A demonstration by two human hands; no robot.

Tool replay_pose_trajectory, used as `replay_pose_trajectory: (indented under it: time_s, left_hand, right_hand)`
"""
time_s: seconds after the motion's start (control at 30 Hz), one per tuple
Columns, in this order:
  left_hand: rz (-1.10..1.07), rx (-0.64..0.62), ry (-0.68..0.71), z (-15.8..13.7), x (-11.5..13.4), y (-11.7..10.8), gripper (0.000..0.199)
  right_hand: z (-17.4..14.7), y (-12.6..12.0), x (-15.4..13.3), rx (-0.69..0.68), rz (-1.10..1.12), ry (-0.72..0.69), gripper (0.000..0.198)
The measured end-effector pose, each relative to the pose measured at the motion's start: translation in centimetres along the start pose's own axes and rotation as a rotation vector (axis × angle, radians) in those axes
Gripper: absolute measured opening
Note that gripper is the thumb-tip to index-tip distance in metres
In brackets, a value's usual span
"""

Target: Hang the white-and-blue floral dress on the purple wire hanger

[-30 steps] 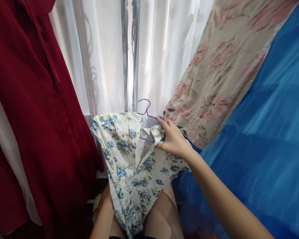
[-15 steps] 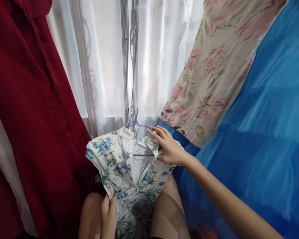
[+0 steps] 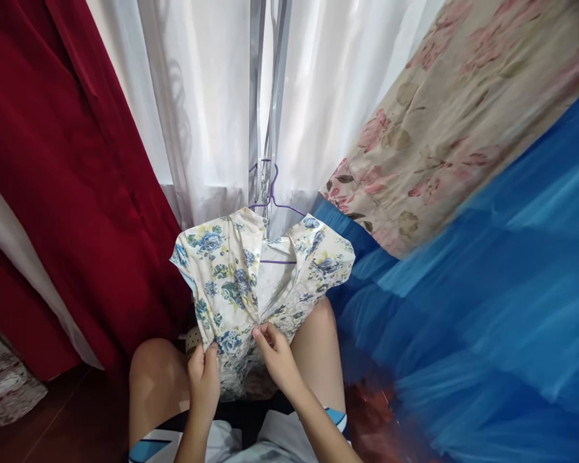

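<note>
We see floral blouse [image 3: 231, 276] on purple hanger [image 3: 273, 193], hooked at window frame [image 3: 258, 96] before white curtain [image 3: 202, 109], above our knees. Our left hand [image 3: 203, 376] pinches left front panel near hem, fingers closed on cloth. Our right hand [image 3: 275, 354] pinches front opening beside it. Red garment [image 3: 53, 161] hangs left; pink-flowered cloth [image 3: 444, 109] and blue fabric [image 3: 487, 289] right.
</note>
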State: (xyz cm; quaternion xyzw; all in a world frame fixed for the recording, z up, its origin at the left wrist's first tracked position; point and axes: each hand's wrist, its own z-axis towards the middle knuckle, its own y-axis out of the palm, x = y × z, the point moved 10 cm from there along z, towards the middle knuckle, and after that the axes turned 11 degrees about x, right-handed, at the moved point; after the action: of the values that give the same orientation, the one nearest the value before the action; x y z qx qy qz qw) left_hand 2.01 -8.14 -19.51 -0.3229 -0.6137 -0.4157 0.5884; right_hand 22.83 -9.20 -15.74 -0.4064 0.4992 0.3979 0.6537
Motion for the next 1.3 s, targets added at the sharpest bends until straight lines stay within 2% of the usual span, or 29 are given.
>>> replay_pose_trajectory:
  time_s: [0.13,0.2,0.27,0.3,0.33,0.37,0.43,0.47,0.53,0.57,0.67,0.8,0.9,1.0,1.1,1.2,1.23,1.3]
  left_hand:
    - [0.033,0.006,0.026,-0.2,0.4,-0.3,0.039]
    - [0.037,0.132,0.166,-0.2,2.5,-1.6,0.044]
    - [0.054,0.28,0.402,-1.0,5.6,-2.7,0.052]
    - [0.079,0.272,0.518,-1.8,6.9,-2.2,0.051]
    - [0.116,0.183,0.607,-2.6,7.8,-0.8,0.046]
    - [0.162,0.037,0.656,-3.4,8.1,1.2,0.038]
    - [0.227,-0.241,0.637,-5.3,7.2,5.1,0.022]
    - [0.25,-0.311,0.596,-5.9,6.5,6.4,0.017]
    - [0.277,-0.294,0.547,-6.3,5.7,7.4,0.005]
    - [0.293,-0.268,0.558,-6.4,5.7,7.7,0.006]
    - [0.364,-0.294,0.686,-6.9,6.7,8.7,0.016]
    - [0.539,-0.439,0.831,-8.2,7.9,10.1,0.017]
    - [0.692,-0.493,0.846,-9.5,8.2,11.1,0.018]
    - [0.755,-0.525,0.824,-10.7,7.8,12.6,0.019]
    - [0.702,-0.56,0.739,-10.6,6.0,14.4,0.018]
    - [0.521,-0.549,0.613,-8.7,5.2,15.1,0.012]
    - [0.438,-0.524,0.592,-7.7,5.9,15.1,0.011]
    - [0.271,-0.443,0.615,-5.6,9.3,14.5,0.017]
  right_hand:
    - [0.8,-0.1,-0.7,-0.072,0.022,-0.003,0.037]
    - [0.6,-0.3,-0.9,-0.101,0.047,0.035,0.039]
    - [0.1,-0.7,-1.1,-0.109,0.063,0.081,0.041]
    - [-0.3,-0.8,-1.2,-0.109,0.064,0.098,0.042]
    - [-0.6,-1.0,-1.4,-0.113,0.065,0.109,0.042]
    - [-1.0,-1.0,-1.6,-0.12,0.072,0.117,0.041]
    - [-1.6,-1.0,-1.9,-0.146,0.098,0.134,0.04]
    - [-1.8,-0.9,-1.9,-0.158,0.12,0.15,0.04]
    - [-2.1,-1.0,-1.8,-0.166,0.16,0.197,0.039]
    - [-2.1,-1.2,-1.7,-0.162,0.179,0.224,0.039]
    - [-0.9,-2.0,-3.0,-0.135,0.249,0.258,0.038]
    - [3.9,-3.8,-9.4,-0.069,0.304,0.111,0.033]
    - [8.6,-4.9,-15.2,-0.011,0.334,0.003,0.032]
    - [12.1,-5.5,-19.7,0.042,0.358,-0.073,0.034]
    - [13.2,-5.8,-21.8,0.063,0.37,-0.136,0.034]
    - [12.5,-6.1,-21.9,0.07,0.36,-0.188,0.032]
    - [12.1,-6.2,-21.5,0.074,0.351,-0.194,0.031]
    - [11.6,-6.3,-20.6,0.08,0.331,-0.186,0.032]
